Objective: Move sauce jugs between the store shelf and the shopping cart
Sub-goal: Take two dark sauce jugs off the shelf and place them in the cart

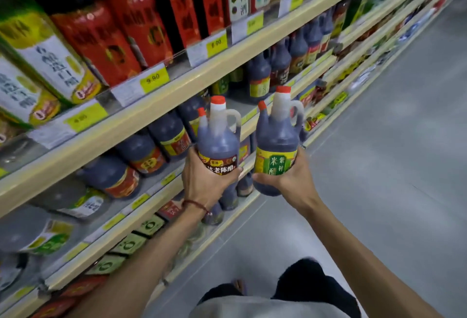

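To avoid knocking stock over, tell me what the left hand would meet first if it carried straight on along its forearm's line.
Likely the shelved jug whose red cap shows just behind the red-labelled jug that the left hand grips; depth is unclear, so the gap cannot be judged.

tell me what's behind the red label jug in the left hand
Beside the neck of the red-label jug a second red cap peeks out, shelf jugs beyond. That cap's bottle is hidden.

My left fingers grip a dark, red-capped red-labelled jug upright; just beside it my right fingers hold the green-labelled jug.
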Available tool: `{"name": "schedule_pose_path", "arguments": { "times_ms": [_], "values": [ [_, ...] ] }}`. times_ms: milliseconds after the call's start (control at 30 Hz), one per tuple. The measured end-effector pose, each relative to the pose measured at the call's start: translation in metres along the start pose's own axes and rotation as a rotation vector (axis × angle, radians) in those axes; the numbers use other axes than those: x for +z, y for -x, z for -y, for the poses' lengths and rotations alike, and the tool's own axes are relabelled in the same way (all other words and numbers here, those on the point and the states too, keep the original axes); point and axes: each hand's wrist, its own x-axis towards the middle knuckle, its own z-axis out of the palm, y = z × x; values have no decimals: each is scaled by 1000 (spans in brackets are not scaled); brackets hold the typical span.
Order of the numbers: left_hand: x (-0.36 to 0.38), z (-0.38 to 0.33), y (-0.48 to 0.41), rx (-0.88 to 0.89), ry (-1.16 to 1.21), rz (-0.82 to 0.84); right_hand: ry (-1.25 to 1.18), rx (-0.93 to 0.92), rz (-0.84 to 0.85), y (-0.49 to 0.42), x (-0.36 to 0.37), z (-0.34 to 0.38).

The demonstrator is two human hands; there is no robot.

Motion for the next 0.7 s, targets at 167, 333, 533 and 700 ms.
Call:
{"name": "schedule_pose_path", "arguments": {
  "times_ms": [167, 333, 533, 700],
  "values": [
    [58, -21, -18, -77, -33, -155, 28, -72, 129, -76, -33, -13],
    [98, -52, -15, -215, -79, -303, 69, -92, 291, -134, -69, -23],
    [126, -74, -14, -319, -150, -386, 90, -85, 424, -185, -81, -20],
    [137, -69, -26, -365, -192, -388, 89, -114, 474, -206, -72, -18]
  ]
}}
